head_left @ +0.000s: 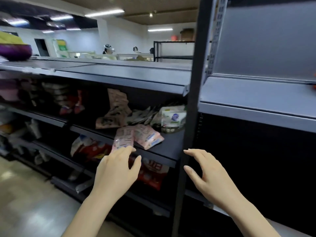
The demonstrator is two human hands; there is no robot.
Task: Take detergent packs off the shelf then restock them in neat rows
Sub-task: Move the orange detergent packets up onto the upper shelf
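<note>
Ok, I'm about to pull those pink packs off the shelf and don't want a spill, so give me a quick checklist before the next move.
1. Left hand reaches the front pink pack: ok, fingertips meet its lower edge.
2. Grip secured: not ok, fingers lie straight, not curled round it.
3. Right hand free to help: ok, open and holding nothing, near the upright post.
4. Front pink pack stable: not ok, it overhangs the shelf edge.
5. Second pink pack: ok, lying flat on the shelf beside the first.
6. Packs behind, such as the white pack, stay put: cannot tell, they lean in a loose jumble.
</note>
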